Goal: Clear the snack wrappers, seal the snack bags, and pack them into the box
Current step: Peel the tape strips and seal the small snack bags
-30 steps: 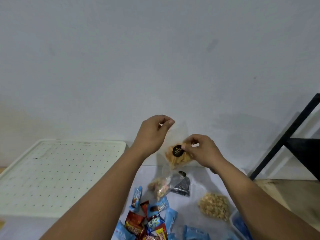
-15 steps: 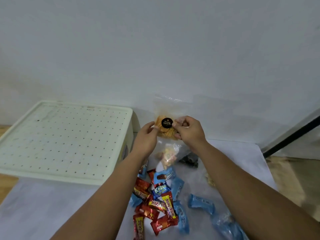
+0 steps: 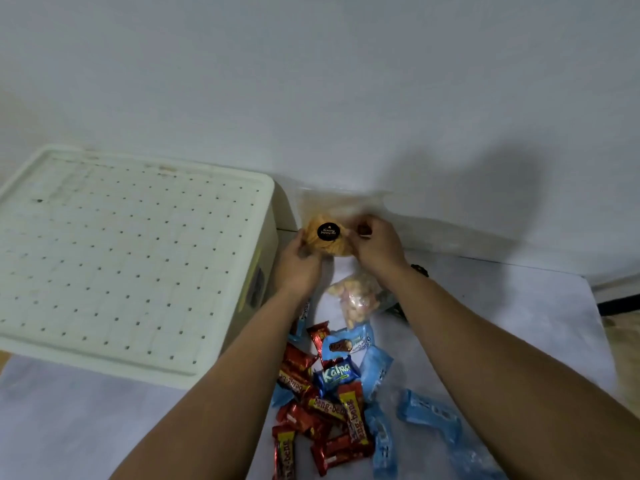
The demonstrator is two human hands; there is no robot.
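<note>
Clear plastic bag of orange chips with round black label [image 3: 327, 237]: held above white-covered bench [image 3: 104, 420], beside cream perforated-lid box [image 3: 121, 265]. Left hand [image 3: 299, 268] and right hand [image 3: 375, 249] fingers pinch its sides. Red and blue wrapped snack bars [image 3: 332, 396] lie below.

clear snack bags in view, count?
2, possibly more hidden. Chip bag held between left hand and right hand; pale snack bag lies on the cloth below, beside the right forearm.

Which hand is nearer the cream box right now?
Left. The left hand grips the chip bag just beside the cream box; the right hand holds the bag's far side.
</note>
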